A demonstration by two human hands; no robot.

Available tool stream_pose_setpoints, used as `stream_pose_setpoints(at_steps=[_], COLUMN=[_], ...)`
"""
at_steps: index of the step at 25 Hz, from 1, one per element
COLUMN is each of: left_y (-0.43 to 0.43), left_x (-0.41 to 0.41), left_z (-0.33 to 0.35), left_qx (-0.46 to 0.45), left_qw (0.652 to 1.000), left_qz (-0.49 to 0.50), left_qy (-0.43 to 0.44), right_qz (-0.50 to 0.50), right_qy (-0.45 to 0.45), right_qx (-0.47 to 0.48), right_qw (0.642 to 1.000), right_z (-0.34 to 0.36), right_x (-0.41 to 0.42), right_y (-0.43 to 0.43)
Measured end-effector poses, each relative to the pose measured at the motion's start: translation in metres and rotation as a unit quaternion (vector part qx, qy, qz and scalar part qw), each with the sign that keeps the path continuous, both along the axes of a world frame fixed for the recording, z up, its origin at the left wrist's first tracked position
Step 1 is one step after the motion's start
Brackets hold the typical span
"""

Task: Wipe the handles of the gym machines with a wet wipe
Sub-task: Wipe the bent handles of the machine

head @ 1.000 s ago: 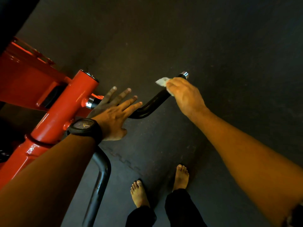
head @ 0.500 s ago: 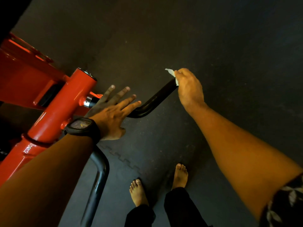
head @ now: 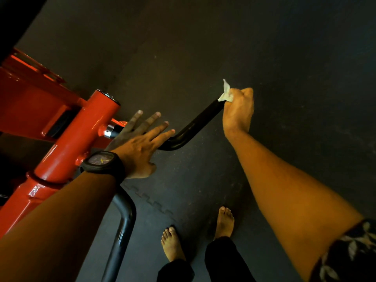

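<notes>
Right hand (head: 238,110) gripped wet wipe (head: 225,94) round far tip of black handle (head: 195,125), bar's long axis running down-left toward the left hand (head: 140,143), fingers spread flat near red frame (head: 81,139)

Glossy red with bright highlights: machine frame (head: 67,143). Silver: collar (head: 107,131) at the frame joint. Plain gloss black: handle (head: 195,125); same black on the lower bar (head: 124,231). Off-white, no print: wipe (head: 224,94). Matt black case and strap, dark dial, yellow hands: watch (head: 101,161). Charcoal grey, faintly speckled, zigzag jigsaw seam between tiles: floor mat (head: 154,204). Plain black: trousers (head: 223,259). Black ground, pale grey-white leaf print: sleeve (head: 350,251).
</notes>
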State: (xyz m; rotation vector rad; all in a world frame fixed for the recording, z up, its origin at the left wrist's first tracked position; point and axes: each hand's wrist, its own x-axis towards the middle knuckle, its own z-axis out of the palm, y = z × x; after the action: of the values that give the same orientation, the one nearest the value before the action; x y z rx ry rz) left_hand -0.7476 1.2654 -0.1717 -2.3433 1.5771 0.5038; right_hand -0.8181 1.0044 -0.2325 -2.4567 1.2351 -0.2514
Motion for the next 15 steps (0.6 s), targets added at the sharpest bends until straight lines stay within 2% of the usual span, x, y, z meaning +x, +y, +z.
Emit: stream_pose_setpoints(at_steps=[2, 4, 7, 11, 13, 15], left_y=[0.002, 0.004, 0.005, 0.006, 0.006, 0.006], left_x=[0.001, 0.001, 0.002, 0.003, 0.002, 0.001], left_z=[-0.001, -0.002, -0.005, -0.009, -0.01, -0.01], left_qx=[-0.01, -0.008, -0.014, -0.03, -0.032, -0.036], left_qw=[1.0, 1.0, 1.0, 0.999, 0.999, 0.998], left_qz=[-0.004, -0.005, -0.016, -0.026, -0.028, -0.028], left_qy=[-0.001, -0.004, -0.014, -0.031, -0.034, -0.04], right_qz=[0.001, 0.052, 0.1, -0.06, -0.071, -0.106], right_qy=[0.019, 0.001, -0.027, 0.006, 0.001, -0.051], right_qx=[0.034, 0.044, 0.01, 0.07, 0.099, 0.153], right_qw=[0.999, 0.998, 0.995, 0.996, 0.993, 0.981], right_z=[0.002, 0.005, -0.002, 0.004, 0.008, 0.02], right_x=[0.001, -0.006, -0.015, -0.003, -0.005, -0.002], right_y=[-0.003, 0.015, 0.03, 0.034, 0.054, 0.053])
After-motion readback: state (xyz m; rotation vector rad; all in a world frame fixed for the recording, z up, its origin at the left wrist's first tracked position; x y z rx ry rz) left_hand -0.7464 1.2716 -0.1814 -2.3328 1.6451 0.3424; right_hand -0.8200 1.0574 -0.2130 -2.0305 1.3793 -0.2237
